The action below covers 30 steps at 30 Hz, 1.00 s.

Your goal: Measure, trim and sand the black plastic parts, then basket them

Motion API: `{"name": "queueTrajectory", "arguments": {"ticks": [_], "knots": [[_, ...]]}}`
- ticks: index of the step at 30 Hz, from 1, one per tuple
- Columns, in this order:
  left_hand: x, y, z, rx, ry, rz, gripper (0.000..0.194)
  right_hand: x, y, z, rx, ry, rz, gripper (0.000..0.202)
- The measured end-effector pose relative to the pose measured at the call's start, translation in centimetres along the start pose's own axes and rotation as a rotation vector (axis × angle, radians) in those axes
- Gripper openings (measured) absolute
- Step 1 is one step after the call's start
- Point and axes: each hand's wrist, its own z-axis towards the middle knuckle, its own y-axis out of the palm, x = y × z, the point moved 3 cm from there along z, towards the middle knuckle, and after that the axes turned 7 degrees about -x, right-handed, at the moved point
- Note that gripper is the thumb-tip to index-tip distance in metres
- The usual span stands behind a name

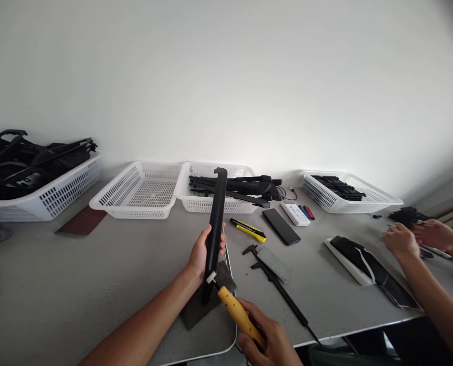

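My left hand (pixel 199 258) is closed around a long black plastic strip (pixel 216 211), which stands tilted with its hooked end up. The strip's lower end is over a dark flat pad (pixel 193 310) near the table's front edge. In my right hand (pixel 272 338) is a hand tool with a yellow handle (pixel 237 310) and a small, pale metal head. That head is at the strip's lower part; whether it touches cannot be made out. To the right lie a caliper (pixel 283 290), a grey block (pixel 274 264) and a yellow utility knife (pixel 249 230).
Behind are a white basket (pixel 134 212) with nothing in it, another basket (pixel 203 206) holding black strips, and a full basket (pixel 58 201) at left. A phone (pixel 281 227) lies mid-table. At right, a co-worker's hands (pixel 403 241) handle dark parts near a further basket (pixel 336 204).
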Motion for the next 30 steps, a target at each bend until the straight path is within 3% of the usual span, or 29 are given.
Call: {"name": "queueTrajectory", "arguments": {"ticks": [8, 17, 23, 30], "knots": [[-0.2, 0.2, -0.1, 0.037, 0.032, -0.009, 0.035, -2.5, -0.8, 1.0, 0.001, 0.031, -0.036, 0.059], [-0.3, 0.2, -0.6, 0.076, -0.086, 0.053, 0.044, -5.1, -2.2, 3.1, 0.133, -0.057, -0.062, 0.061], [-0.3, 0.0, -0.6, 0.17, -0.028, 0.074, 0.039, -6.1, -3.1, 4.3, 0.204, -0.103, -0.065, 0.055], [-0.7, -0.3, -0.3, 0.147, -0.069, 0.056, 0.038, -7.1, -4.2, 5.9, 0.271, -0.135, -0.103, 0.051]]}}
